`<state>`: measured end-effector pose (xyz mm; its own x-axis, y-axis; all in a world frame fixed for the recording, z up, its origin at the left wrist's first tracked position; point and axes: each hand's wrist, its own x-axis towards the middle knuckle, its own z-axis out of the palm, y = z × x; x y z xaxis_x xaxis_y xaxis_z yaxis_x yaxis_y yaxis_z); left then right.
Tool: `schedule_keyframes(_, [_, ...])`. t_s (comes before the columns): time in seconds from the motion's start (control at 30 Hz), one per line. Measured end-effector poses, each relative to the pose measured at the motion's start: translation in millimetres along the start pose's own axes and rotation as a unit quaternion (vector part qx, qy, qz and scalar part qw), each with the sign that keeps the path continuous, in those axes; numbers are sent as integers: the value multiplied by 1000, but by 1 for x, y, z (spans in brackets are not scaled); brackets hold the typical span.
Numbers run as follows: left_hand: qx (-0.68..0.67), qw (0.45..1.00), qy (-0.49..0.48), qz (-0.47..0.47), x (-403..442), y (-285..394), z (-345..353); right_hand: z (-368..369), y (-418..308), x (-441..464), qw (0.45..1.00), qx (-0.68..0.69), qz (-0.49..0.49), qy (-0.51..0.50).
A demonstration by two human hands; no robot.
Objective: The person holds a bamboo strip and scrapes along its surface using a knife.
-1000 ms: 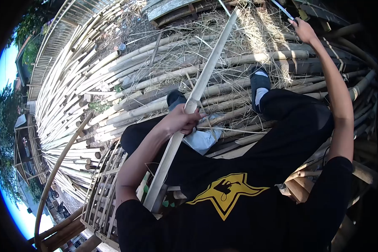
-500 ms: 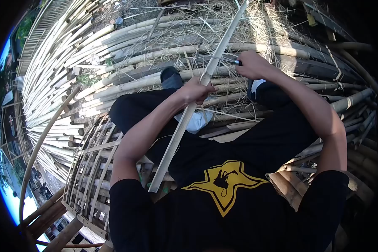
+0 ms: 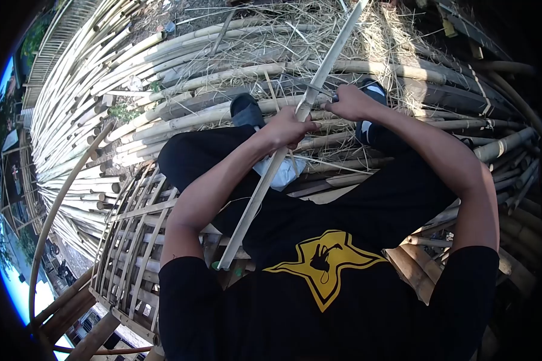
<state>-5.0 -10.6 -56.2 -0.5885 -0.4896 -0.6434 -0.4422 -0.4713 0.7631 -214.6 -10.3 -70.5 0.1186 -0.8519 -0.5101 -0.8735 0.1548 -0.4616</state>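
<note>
A long pale bamboo strip (image 3: 252, 210) slants across my lap, its near end low by my shirt and its far end at the top of the view. My left hand (image 3: 286, 128) is wrapped around the strip near its middle. In my right hand (image 3: 354, 103) is a knife (image 3: 325, 92), gripped by its dark handle. Its thin blade lies across the strip, just beyond my left hand. The contact edge is too small to make out. Below my left hand, a white cloth or plastic piece (image 3: 281, 174) shows behind the strip.
Bamboo poles (image 3: 180, 123) lie in rows under and beyond my feet. Thin shavings (image 3: 301, 45) cover the ground ahead. A slatted bamboo frame (image 3: 132, 253) stands at my left, near a curved pole (image 3: 60, 204). More poles (image 3: 512, 144) are stacked at my right.
My right hand has moved left and slightly nearer to me, bringing the knife closer to my left hand. The strip and my left hand have shifted slightly right.
</note>
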Motion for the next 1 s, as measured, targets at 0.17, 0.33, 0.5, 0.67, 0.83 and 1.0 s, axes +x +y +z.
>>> schedule_keyframes(0.17, [56, 998, 25, 24, 3, -8, -1, -5, -21, -10, 999, -39, -23, -23])
schedule_keyframes(0.33, [88, 995, 35, 38, -4, 5, 1, 0, -16, -4, 999, -52, -8, -4])
schedule_keyframes(0.5, [114, 993, 32, 22, -1, -5, 3, -8, -21, -10, 996, -87, -32, -14])
schedule_keyframes(0.67, [90, 995, 41, 8, -2, -2, -2, -12, -9, 13, 994, -105, -20, 11])
schedule_keyframes(0.83, [5, 1000, 26, -13, -9, 4, -4, -25, -5, 22, 982, -170, -34, 75])
schedule_keyframes(1.0, [-59, 998, -3, -8, -19, 11, -6, -46, 6, 31, 977, -185, -3, 110])
